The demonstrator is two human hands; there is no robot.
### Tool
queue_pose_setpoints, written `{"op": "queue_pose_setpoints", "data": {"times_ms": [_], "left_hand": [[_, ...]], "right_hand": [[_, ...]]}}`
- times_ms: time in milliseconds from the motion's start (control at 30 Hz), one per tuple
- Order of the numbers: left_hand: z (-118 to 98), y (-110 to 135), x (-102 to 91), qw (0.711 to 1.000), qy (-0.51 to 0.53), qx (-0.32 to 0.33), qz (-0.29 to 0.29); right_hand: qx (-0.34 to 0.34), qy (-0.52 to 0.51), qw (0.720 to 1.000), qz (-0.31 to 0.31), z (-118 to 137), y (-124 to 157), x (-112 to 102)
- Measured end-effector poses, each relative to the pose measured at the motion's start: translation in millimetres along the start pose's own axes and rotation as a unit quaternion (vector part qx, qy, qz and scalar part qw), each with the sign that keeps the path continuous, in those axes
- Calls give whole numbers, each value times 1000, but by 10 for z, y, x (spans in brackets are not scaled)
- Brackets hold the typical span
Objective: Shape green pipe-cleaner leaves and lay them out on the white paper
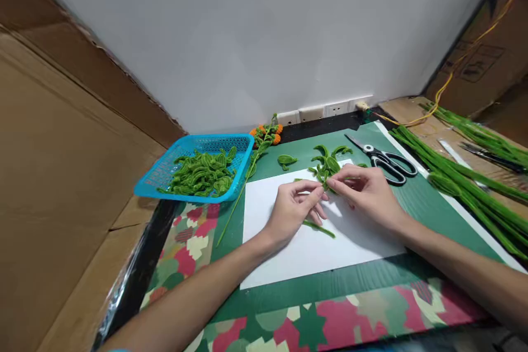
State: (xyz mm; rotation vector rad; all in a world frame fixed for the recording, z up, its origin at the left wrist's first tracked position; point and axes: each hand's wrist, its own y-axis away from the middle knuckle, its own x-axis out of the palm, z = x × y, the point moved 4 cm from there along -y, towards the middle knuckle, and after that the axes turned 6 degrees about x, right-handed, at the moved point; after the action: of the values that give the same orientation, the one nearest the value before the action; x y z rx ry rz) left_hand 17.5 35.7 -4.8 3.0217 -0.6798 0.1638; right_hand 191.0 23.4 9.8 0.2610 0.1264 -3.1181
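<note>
Over a white sheet, my left hand and my right hand meet at a green pipe-cleaner sprig with leaves. Both hands pinch it near its lower end, fingertips almost touching. Its stem trails out below my left hand across the sheet. One loose green leaf rests on the green mat just beyond the sheet.
A blue basket of green leaves stands at the left. An orange-flower stem lies beside it. Black scissors lie at the back right. Long green pipe cleaners are piled at the right. Cardboard walls stand at both sides.
</note>
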Motion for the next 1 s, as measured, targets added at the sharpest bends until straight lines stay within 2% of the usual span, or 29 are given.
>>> {"op": "queue_pose_setpoints", "data": {"times_ms": [200,300,567,733,867,1000], "left_hand": [[-7,-28,-54,999,-18,30,-37],[-18,-30,-70,998,-15,32,-45],[18,-63,-108,998,23,39,-48],[30,-67,-94,999,19,33,-35],[25,-65,-104,999,27,27,-37],[11,-65,-95,999,31,23,-27]], "right_hand": [[-12,16,999,26,4,-28,-15],[-50,44,997,45,30,-9,-1],[-160,174,971,46,65,58,53],[-228,260,938,-11,51,101,54],[-300,275,911,-70,90,140,27],[-371,318,868,-91,145,152,3]]}}
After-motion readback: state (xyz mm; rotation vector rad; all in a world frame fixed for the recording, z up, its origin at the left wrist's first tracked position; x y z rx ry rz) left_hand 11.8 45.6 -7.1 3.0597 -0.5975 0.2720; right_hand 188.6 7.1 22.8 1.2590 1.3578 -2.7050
